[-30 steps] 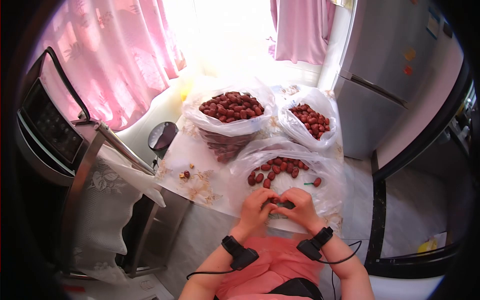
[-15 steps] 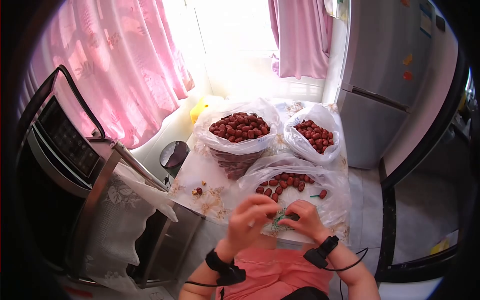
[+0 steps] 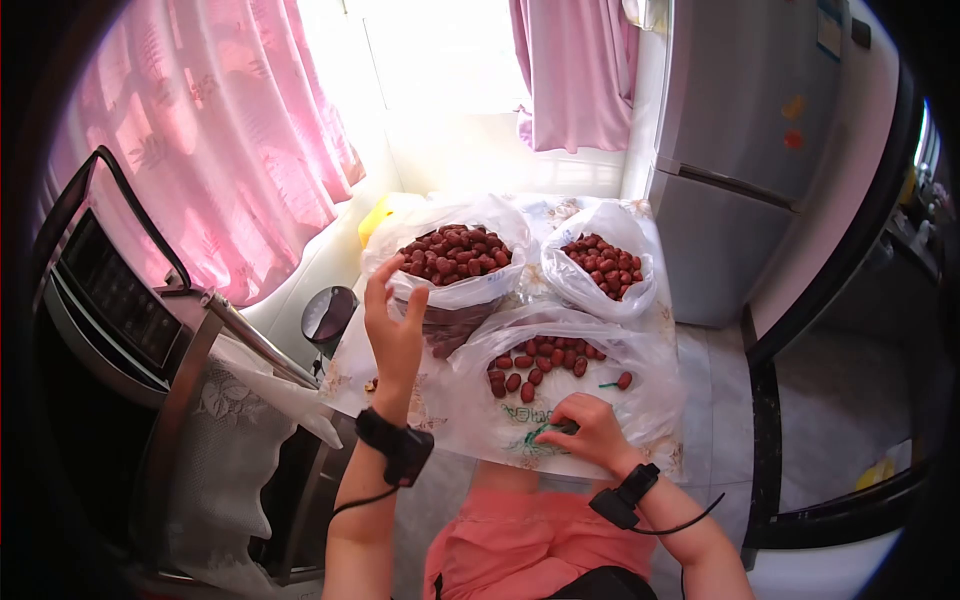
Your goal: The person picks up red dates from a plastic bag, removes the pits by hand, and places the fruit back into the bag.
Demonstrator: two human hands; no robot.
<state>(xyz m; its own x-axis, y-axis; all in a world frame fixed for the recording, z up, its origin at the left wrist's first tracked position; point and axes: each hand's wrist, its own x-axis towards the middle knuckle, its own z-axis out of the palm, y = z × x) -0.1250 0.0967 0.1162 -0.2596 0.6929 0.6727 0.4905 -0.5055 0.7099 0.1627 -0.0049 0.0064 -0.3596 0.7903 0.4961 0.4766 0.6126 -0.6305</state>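
My left hand (image 3: 393,335) is raised at the near left edge of the big plastic bag (image 3: 465,292), which is heaped with red dates (image 3: 455,253). Its fingers are stretched and apart, with nothing seen between them. Low over the flattened plastic bag (image 3: 640,400) at the table's front, my right hand (image 3: 592,432) is closed in a pinch; a small dark thing shows at its fingertips, too little to name. Loose dates (image 3: 545,362) lie on that bag, beyond the right hand. Green print and a short green strip show there too.
A second bag of dates (image 3: 603,268) stands at the back right of the flowered tabletop (image 3: 350,370). Small scraps (image 3: 371,385) lie at its left. A dark bin (image 3: 328,315) and a microwave oven (image 3: 120,290) are to the left, a grey fridge (image 3: 725,220) to the right.
My left hand has moved away from beside the right hand, up and left to the big bag, and its fingers have spread. The right hand stays low over the front bag. The view has shifted slightly.
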